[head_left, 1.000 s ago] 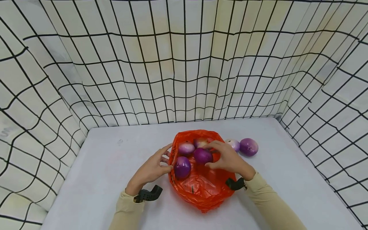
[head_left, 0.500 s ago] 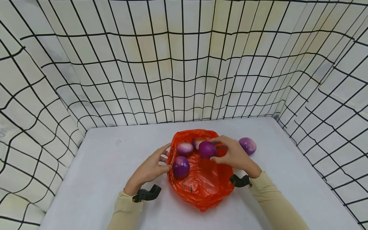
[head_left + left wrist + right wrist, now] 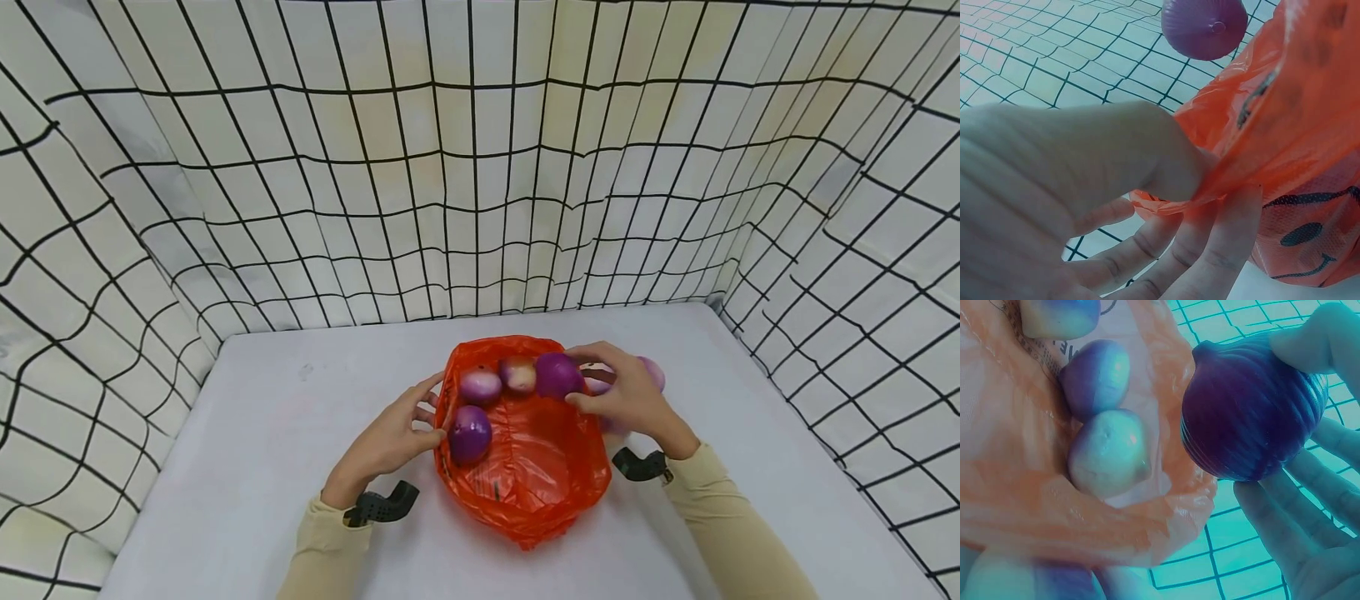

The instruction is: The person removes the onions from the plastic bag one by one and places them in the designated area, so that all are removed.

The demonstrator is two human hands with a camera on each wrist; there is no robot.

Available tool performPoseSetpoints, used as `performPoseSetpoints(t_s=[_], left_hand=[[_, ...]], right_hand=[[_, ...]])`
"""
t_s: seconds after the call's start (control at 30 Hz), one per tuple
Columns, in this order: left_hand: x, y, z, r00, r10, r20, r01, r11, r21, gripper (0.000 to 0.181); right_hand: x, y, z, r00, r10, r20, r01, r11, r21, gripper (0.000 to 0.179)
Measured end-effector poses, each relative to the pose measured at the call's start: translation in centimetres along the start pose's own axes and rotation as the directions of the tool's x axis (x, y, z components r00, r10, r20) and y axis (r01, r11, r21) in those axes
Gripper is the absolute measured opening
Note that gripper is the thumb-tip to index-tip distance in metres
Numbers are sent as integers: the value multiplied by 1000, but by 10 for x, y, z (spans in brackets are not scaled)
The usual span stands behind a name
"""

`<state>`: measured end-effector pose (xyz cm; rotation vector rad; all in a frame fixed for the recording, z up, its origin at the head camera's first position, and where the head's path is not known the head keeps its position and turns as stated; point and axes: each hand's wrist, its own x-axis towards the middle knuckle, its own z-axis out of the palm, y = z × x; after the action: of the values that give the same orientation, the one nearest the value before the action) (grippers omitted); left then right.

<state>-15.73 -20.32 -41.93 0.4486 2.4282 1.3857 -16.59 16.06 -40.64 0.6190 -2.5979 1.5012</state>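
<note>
A red plastic bag [image 3: 532, 517] stands with its mouth open on the table. Its left rim is pinched between the thumb and fingers of my left hand [image 3: 386, 446]; the left wrist view shows the thumb [image 3: 1175, 172] pressing the film. Three red onions lie in the bag: a dark one [image 3: 470, 436] near the left rim, a paler one [image 3: 480, 387] and a whitish one [image 3: 517, 376] at the back. My right hand [image 3: 633, 396] grips a dark purple onion [image 3: 557, 376] at the bag's back right rim, its thumb and fingers around it [image 3: 1247, 412].
More onions lie on the table right of the bag, partly hidden behind my right hand; one [image 3: 654, 372] shows past the knuckles. A white table [image 3: 300, 417] carries everything. Black grid netting [image 3: 480, 208] over pale cloth rises behind and at both sides.
My right hand has carried the dark onion from the bag's middle to the back right rim. The left hand keeps its hold on the bag. The view has shifted slightly.
</note>
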Motion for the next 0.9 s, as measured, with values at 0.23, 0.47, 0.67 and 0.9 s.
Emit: performPoseSetpoints(t_s=[0.23,0.47,0.67,0.9], left_hand=[[-2,0,0,1000,-2,-11,2,1000,4,84],[-2,0,0,1000,3,-12,-3,1000,5,84],[-2,0,-1,1000,13,-2,-13,1000,3,85],[-2,0,-1,1000,23,-2,-23,1000,6,84]], right_hand=[[-5,2,-8,999,-27,-29,25,998,-60,55],[-11,7,-17,999,-26,-42,23,997,-74,58],[-18,13,-26,998,30,-56,-34,996,-77,60],[-24,20,-38,994,65,-87,-71,994,-79,60]])
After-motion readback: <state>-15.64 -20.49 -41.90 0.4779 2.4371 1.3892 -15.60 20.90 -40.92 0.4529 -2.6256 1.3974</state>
